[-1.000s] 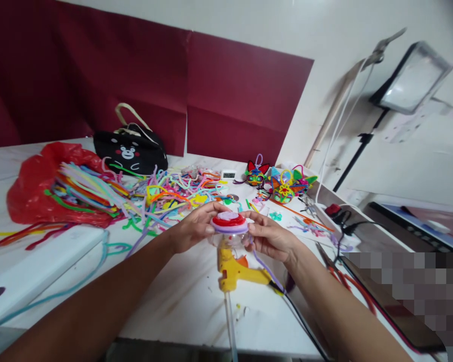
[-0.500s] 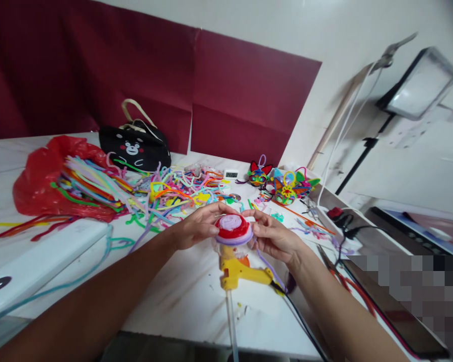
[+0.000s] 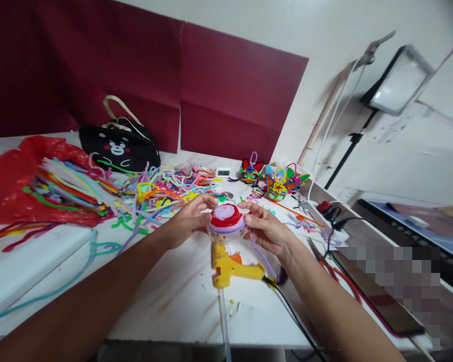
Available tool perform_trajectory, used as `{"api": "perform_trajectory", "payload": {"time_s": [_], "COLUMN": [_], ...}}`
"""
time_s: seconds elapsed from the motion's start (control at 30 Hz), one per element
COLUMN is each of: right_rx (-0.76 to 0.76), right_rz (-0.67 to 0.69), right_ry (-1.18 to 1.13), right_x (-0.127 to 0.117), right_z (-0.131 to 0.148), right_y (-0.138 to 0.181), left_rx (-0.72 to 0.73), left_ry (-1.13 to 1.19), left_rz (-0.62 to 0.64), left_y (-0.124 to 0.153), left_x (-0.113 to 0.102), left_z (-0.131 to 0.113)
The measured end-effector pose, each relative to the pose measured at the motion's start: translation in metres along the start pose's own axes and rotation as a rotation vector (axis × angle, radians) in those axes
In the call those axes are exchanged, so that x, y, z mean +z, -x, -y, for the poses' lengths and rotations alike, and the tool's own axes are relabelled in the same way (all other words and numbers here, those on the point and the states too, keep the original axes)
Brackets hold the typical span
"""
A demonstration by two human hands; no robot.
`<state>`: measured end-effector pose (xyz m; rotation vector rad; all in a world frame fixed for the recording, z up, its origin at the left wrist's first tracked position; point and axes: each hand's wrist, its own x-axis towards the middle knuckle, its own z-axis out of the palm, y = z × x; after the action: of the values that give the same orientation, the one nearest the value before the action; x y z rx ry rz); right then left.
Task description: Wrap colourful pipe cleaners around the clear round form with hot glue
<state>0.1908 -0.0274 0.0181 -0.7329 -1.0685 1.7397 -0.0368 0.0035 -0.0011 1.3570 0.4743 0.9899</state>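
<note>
Head view: left hand [image 3: 189, 222] and right hand [image 3: 269, 232] grip the red-and-lilac pipe-cleaner coil [image 3: 226, 216] between them, mid-table. Yellow glue gun [image 3: 223, 271] sits just nearer, nozzle hidden. Loose pipe cleaners [image 3: 162, 187] far left, cat-face ornament [image 3: 251, 173] far right.

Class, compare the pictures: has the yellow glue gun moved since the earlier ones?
No, not noticeably. The yellow glue gun keeps its place relative to the small white digital display; both shift slightly left together as the view shifts.
</note>
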Motion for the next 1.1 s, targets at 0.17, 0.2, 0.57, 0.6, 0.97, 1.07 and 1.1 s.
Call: {"api": "perform_trajectory", "payload": {"time_s": [0.17, 0.2, 0.57, 0.6, 0.97, 1.07, 1.1], "right_rx": [-0.068, -0.078, -0.198, -0.209, -0.218, -0.282, -0.301], "right_rz": [-0.088, -0.107, -0.283, -0.289, -0.179, -0.186, -0.183], "right_ry": [0.006, 0.012, 0.098, 0.113, 0.458, 0.608, 0.664], "right_x": [-0.003, -0.003, 0.018, 0.020, 0.020, 0.014, 0.013], "right_z": [-0.002, -0.003, -0.019, -0.021, -0.005, 0.000, 0.001], "right_y": [-0.004, -0.004, -0.005, -0.004, 0.006, 0.008, 0.009], "left_rx": [0.027, 0.029, 0.140, 0.155, 0.212, 0.220, 0.225], "left_ry": [-0.082, -0.100, -0.311, -0.347, -0.507, -0.499, -0.492], "left_rz": [-0.153, -0.176, -0.176, -0.192, -0.265, -0.278, -0.277], "left_y": [-0.001, -0.001, 0.003, 0.003, 0.002, 0.002, 0.002], "left_x": [0.007, 0.008, 0.020, 0.020, 0.013, 0.011, 0.010], "left_z": [-0.005, -0.005, 0.013, 0.014, 0.013, 0.013, 0.013]}}
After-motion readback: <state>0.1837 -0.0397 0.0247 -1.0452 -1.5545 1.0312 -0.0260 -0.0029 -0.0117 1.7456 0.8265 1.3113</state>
